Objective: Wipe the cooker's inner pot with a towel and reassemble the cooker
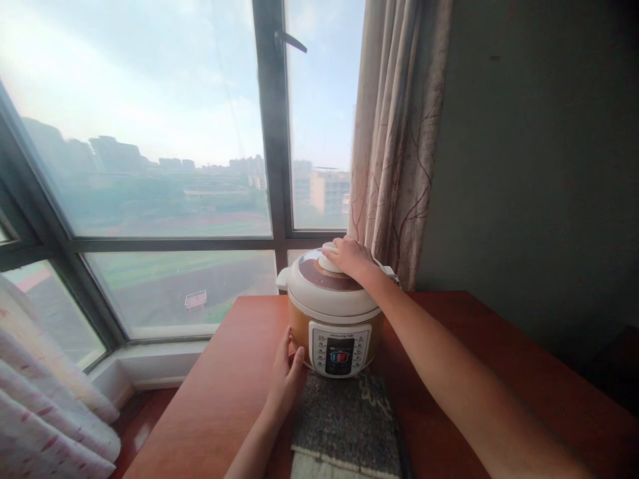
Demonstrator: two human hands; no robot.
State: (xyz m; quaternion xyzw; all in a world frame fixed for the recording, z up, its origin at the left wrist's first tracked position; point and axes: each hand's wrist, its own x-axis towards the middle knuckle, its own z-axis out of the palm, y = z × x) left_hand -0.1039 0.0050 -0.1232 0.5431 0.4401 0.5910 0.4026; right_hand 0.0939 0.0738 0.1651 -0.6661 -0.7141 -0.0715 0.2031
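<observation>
An electric pressure cooker point(299, 326) with a gold body and a white lid point(309, 293) stands upright on a wooden table. My right hand point(349, 256) is wrapped over the white knob point(329, 263) on top of the lid. Against the lower left side of the body rests my left hand point(287, 372), its fingers stretched and thumb apart. The front control panel point(340, 349) has a dark display with a coloured pot picture. A grey folded cloth point(344, 419) lies on the table at the cooker's front. The lid sits on the body.
The reddish-brown table point(200, 406) reaches toward a large window point(174, 199) with a dark frame. A patterned curtain point(394, 133) hangs behind the cooker at the right, and a pale curtain point(44, 392) at the lower left. A dark wall point(529, 166) fills the right side.
</observation>
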